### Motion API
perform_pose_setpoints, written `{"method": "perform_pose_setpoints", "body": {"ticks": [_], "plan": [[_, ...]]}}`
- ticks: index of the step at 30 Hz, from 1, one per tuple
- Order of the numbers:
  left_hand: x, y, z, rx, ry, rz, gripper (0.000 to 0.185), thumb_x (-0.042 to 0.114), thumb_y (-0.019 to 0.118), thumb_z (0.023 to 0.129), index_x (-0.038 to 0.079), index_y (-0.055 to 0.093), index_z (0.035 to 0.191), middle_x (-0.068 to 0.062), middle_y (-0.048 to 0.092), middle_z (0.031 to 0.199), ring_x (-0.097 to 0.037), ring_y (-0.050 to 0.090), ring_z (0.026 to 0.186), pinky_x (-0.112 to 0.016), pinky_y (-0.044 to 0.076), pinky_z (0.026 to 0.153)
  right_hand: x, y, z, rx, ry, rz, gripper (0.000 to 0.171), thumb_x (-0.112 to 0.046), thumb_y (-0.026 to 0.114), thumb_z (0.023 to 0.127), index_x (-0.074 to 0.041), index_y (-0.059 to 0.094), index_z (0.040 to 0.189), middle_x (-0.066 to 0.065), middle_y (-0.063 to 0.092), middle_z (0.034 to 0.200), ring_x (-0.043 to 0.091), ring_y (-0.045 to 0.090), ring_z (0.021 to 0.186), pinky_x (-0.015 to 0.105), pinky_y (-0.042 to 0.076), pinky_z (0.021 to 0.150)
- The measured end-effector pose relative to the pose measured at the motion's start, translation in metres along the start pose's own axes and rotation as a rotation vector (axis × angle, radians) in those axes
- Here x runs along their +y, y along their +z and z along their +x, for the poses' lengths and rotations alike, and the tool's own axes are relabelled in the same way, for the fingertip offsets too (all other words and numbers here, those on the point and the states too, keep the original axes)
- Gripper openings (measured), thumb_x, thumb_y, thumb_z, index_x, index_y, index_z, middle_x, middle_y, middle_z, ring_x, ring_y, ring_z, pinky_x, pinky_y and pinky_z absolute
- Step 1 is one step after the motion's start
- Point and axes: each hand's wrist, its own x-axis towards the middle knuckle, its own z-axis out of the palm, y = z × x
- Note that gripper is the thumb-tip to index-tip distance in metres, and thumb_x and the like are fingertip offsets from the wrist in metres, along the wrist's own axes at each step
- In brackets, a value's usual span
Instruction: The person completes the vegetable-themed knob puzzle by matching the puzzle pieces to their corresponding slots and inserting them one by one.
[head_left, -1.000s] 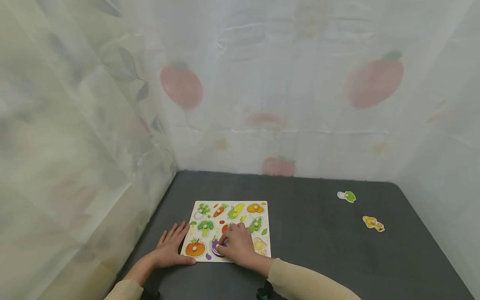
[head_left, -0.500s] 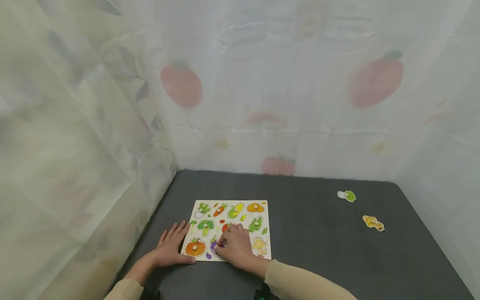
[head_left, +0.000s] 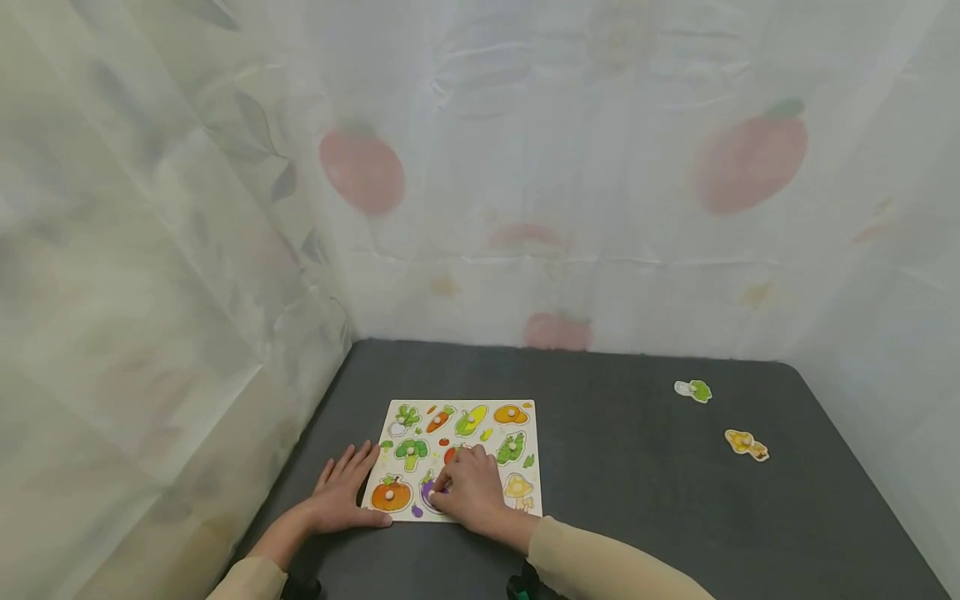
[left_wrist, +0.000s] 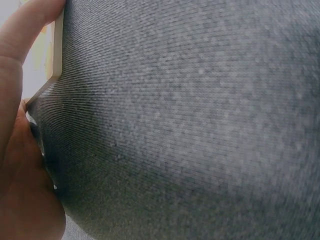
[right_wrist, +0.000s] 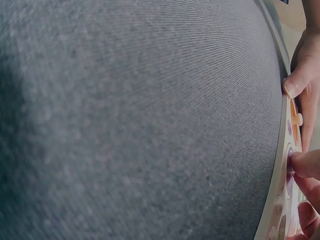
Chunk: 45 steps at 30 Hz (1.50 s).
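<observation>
A wooden vegetable puzzle board [head_left: 525,417] lies near the table's front left. My left hand [head_left: 358,490] rests flat on the grey cloth beside the board, thumb [left_wrist: 20,30] against its near edge [left_wrist: 56,45]. My right hand [head_left: 444,487] is curled over the board's front row and pinches the purple eggplant piece [head_left: 427,493] in its slot between the pumpkin piece [head_left: 390,497] and the mushroom picture [head_left: 519,490]. In the right wrist view a right fingertip [right_wrist: 304,163] presses on the board [right_wrist: 280,200].
Two loose pieces lie far right on the dark grey table [head_left: 622,483]: a green-and-white one [head_left: 693,390] and a yellow one [head_left: 746,444]. Sheer curtains with printed fruit close in the left, back and right sides.
My right hand has shifted slightly left over the eggplant piece, uncovering the mushroom picture. The left hand and the board have stayed put.
</observation>
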Motion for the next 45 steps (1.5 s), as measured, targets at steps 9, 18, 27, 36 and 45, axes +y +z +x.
{"method": "perform_pose_setpoints", "body": {"ticks": [9, 18, 27, 36, 45], "plan": [[-0.001, 0.0, -0.001, -0.023, -0.004, -0.029, 0.126, 0.068, 0.081, 0.073, 0.006, 0.019, 0.164, -0.022, 0.014, 0.168, -0.05, 0.005, 0.152, -0.071, 0.0, 0.115, -0.001, -0.001, 0.003, -0.002, -0.02, -0.029, 0.013, -0.038, 0.084, 0.081, -0.032, 0.078, 0.072, -0.013, 0.053, 0.083, 0.013, 0.043, 0.086, 0.035, 0.038, 0.076], [-0.004, 0.001, 0.0, -0.007, -0.004, -0.004, 0.126, 0.07, 0.079, 0.074, 0.008, 0.018, 0.165, -0.021, 0.014, 0.169, -0.049, 0.006, 0.153, -0.071, 0.0, 0.115, -0.001, 0.001, 0.005, -0.005, -0.03, -0.04, 0.013, -0.04, 0.085, 0.081, -0.031, 0.079, 0.073, -0.012, 0.052, 0.083, 0.013, 0.041, 0.084, 0.034, 0.037, 0.075], [0.0, -0.001, 0.001, -0.01, -0.003, 0.007, 0.126, 0.07, 0.079, 0.074, 0.007, 0.019, 0.165, -0.021, 0.014, 0.169, -0.05, 0.006, 0.152, -0.072, 0.001, 0.115, 0.021, -0.026, 0.01, -0.017, -0.033, 0.093, 0.006, -0.036, 0.083, 0.085, -0.03, 0.082, 0.085, -0.015, 0.058, 0.09, 0.012, 0.048, 0.094, 0.036, 0.042, 0.085], [0.0, 0.0, 0.001, -0.01, -0.003, 0.023, 0.127, 0.072, 0.079, 0.073, 0.007, 0.02, 0.164, -0.022, 0.014, 0.168, -0.05, 0.007, 0.152, -0.072, 0.002, 0.115, 0.073, -0.092, 0.018, 0.12, 0.102, 0.197, 0.009, -0.027, 0.081, 0.088, -0.022, 0.082, 0.095, -0.002, 0.067, 0.108, 0.03, 0.051, 0.113, 0.054, 0.041, 0.096], [-0.002, 0.0, 0.001, 0.001, 0.004, 0.016, 0.127, 0.072, 0.079, 0.072, 0.007, 0.021, 0.164, -0.021, 0.016, 0.168, -0.05, 0.007, 0.152, -0.073, 0.002, 0.115, 0.153, -0.13, 0.008, 0.207, 0.26, 0.185, 0.016, -0.028, 0.075, 0.095, -0.016, 0.08, 0.105, 0.005, 0.068, 0.109, 0.032, 0.056, 0.11, 0.056, 0.042, 0.096]]}}
